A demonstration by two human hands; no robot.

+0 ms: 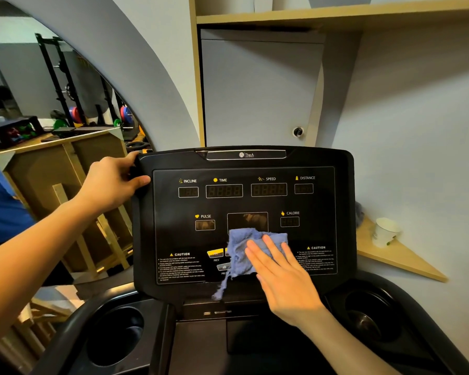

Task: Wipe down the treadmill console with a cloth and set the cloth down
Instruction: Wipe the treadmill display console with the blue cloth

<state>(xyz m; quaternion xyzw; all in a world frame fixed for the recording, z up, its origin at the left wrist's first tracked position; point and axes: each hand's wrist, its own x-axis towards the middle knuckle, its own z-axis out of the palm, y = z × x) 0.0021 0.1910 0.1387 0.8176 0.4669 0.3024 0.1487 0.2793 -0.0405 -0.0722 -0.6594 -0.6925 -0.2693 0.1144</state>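
The black treadmill console (244,201) fills the middle of the view, its panel marked INCLINE, TIME, SPEED, DISTANCE, PULSE and CALORIE. A blue frayed cloth (241,253) lies flat on the lower middle of the panel, over the yellow buttons, with a ragged strand hanging off the bottom edge. My right hand (279,274) presses flat on the cloth's right part, fingers stretched out. My left hand (114,182) grips the console's upper left corner, thumb on the front face and fingers behind.
Two round cup holders (117,334) (368,318) sit below the console at left and right. A paper cup (385,231) stands on a wooden corner shelf (401,258) at right. A grey cabinet (260,90) is behind; a mirror (38,104) at left reflects gym racks.
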